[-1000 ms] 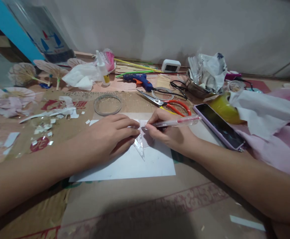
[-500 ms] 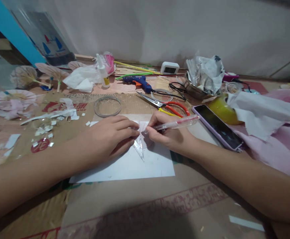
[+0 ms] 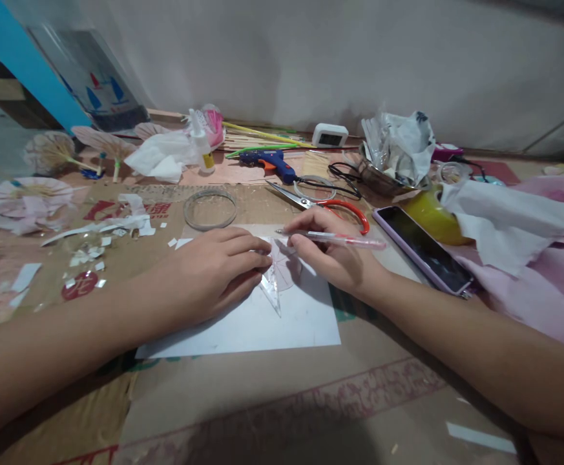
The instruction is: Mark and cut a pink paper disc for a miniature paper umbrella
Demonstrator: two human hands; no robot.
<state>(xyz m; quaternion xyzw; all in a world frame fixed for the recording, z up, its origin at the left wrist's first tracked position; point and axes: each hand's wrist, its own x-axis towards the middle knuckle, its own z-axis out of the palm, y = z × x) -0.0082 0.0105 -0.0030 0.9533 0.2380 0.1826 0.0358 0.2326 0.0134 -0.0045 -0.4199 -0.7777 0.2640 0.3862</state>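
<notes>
A clear triangular set square (image 3: 272,289) lies on a white sheet of paper (image 3: 243,329), and my left hand (image 3: 230,261) holds it down with fingers close together. Its upper part is hidden beneath those fingers. My right hand (image 3: 333,248) grips a clear pen with red inside (image 3: 347,241) between thumb and fingers. The pen lies nearly level, its tip pointing left and looking raised off the paper. Beneath this hand shows a faint drawn circle with lines through it (image 3: 286,268).
Scissors with red handles (image 3: 344,208), a phone (image 3: 422,248) and a yellow tape roll (image 3: 434,216) lie to the right. Behind are a metal ring (image 3: 210,226), a blue glue gun (image 3: 274,163) and a glue bottle (image 3: 204,152). Paper scraps (image 3: 88,253) litter the cardboard at left.
My right hand has moved slightly up and right, and the pen has tilted flatter, its tip leaving the set square's edge. More of the drawn circle shows. My left hand stays in place.
</notes>
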